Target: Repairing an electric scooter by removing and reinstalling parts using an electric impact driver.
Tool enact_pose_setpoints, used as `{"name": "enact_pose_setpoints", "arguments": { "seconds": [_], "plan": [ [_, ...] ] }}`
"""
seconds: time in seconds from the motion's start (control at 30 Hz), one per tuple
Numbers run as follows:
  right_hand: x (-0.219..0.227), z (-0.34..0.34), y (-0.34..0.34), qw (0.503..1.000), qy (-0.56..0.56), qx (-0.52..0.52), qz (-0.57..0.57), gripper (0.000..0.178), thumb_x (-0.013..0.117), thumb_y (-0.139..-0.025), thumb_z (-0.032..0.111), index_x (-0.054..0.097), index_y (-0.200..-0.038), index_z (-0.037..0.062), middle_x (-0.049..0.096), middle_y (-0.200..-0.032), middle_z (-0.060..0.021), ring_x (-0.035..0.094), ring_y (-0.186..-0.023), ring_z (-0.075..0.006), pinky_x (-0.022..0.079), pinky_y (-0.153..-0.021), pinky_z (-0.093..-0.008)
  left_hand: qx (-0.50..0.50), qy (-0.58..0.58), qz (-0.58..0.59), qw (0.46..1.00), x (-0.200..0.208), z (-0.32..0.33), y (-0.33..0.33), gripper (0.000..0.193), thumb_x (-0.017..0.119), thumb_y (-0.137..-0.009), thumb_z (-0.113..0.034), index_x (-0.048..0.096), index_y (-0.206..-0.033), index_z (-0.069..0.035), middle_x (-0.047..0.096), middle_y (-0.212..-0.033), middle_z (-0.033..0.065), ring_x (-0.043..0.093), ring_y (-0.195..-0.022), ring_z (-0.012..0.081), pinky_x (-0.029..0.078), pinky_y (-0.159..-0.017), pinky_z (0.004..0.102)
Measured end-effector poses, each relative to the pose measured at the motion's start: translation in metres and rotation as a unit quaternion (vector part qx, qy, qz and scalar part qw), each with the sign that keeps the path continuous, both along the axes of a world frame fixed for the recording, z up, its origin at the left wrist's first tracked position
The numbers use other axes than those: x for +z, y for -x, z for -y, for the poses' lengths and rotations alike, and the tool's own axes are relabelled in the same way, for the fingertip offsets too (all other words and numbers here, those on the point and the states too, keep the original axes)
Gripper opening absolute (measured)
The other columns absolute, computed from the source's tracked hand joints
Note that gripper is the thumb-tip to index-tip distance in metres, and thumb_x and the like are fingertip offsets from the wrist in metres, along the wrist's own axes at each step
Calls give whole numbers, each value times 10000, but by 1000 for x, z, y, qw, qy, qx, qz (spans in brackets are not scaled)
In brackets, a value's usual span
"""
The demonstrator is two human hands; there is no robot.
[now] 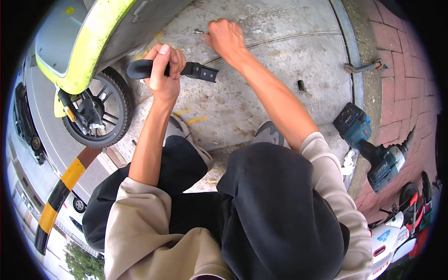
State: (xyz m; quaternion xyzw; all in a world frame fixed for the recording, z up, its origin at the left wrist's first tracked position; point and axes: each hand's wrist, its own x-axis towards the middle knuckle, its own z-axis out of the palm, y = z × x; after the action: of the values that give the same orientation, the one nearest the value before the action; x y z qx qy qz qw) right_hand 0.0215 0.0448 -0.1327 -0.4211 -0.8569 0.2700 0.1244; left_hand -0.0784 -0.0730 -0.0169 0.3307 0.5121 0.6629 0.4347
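My left hand (pixel 163 70) is closed around a black bracket (pixel 200 72). One end of this part is smooth and rounded; the other is a channel shape with small holes, sticking out to the right of my fist. Farther off and to the right, my right hand (pixel 225 39) is closed low over the concrete, its fingertips pinched at a small silver bolt (pixel 198 31). The bolt's other end points left, out from the fingers. Whether it still touches the ground I cannot tell.
Left stands a yellow-green scooter body (pixel 77 65) above a black spoked wheel (pixel 105 109). On the right are a blue cordless drill (pixel 373 149) and a rusty metal bracket (pixel 366 66) at the kerb. A yellow-and-black bar (pixel 60 193) runs at lower left; a white-and-red motorbike (pixel 392 235) stands at lower right.
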Motion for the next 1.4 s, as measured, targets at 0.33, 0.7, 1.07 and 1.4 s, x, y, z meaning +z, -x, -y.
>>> {"name": "enact_pose_setpoints", "arguments": {
  "seconds": [0.33, 0.7, 1.07, 1.4],
  "plan": [
    [0, 15, -38, 990, -30, 2, -136, 97, 652, -764, -13, 711, -836, -37, 684, -913, -220, 699, -775, -346, 562, -677, -447, 10, -33, 6, 999, 14, -2, 14, 319, 437, -966, -261, 468, -729, -50, 288, -469, -5, 255, -451, 105, 251, -517, 296],
    [81, 43, -114, 798, 474, -124, -351, 145, 761, -843, 102, 738, -967, 29, 658, -680, -11, 557, -548, -54, 398, -472, -222, -3, -93, 114, 989, 45, -24, -6, 363, 444, -950, -347, 476, -694, -92, 302, -452, -8, 256, -458, 113, 256, -541, 294],
    [95, 44, -137, 846, 414, -181, -283, 130, 779, -816, 108, 780, -936, 57, 666, -634, -36, 549, -500, -73, 422, -463, -251, -86, -150, 84, 981, 63, -35, -29, 353, 394, -970, -341, 476, -744, -82, 312, -465, -6, 254, -452, 113, 265, -538, 306],
    [103, 42, -140, 936, 185, -244, -173, 181, 812, -756, 149, 745, -862, 20, 704, -681, -90, 617, -536, -119, 481, -526, -285, -115, -167, 55, 978, 61, -48, -57, 347, 379, -981, -319, 460, -751, -72, 294, -469, -11, 250, -449, 113, 257, -518, 311]
  ]
}}
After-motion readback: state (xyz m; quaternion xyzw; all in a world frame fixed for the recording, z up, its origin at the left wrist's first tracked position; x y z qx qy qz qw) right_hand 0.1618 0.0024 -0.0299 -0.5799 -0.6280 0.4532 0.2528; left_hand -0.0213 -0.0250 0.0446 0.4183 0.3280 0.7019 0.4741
